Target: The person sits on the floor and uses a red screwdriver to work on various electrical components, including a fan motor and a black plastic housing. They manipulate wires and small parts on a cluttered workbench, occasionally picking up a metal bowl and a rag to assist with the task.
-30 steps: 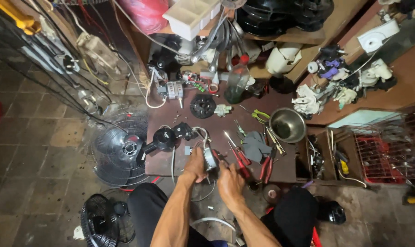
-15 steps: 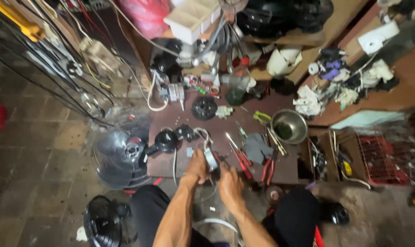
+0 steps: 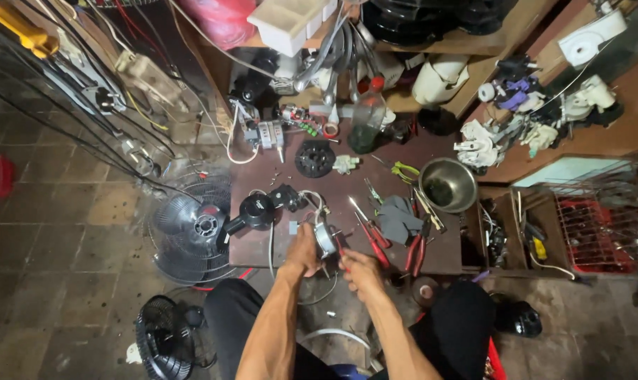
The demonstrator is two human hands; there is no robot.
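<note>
Head view: my left hand [image 3: 303, 248] grips the small round silver motor part [image 3: 325, 238] at the near edge of the dark brown workbench [image 3: 445, 259]; my right hand [image 3: 359, 271], closed on a red-handled tool [image 3: 339, 248], has barely shifted from a second ago

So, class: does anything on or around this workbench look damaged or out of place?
Yes. A fan lies face-up on the floor left of the low table, not standing. The left hand holds a small round metal part with loose wires.
</note>
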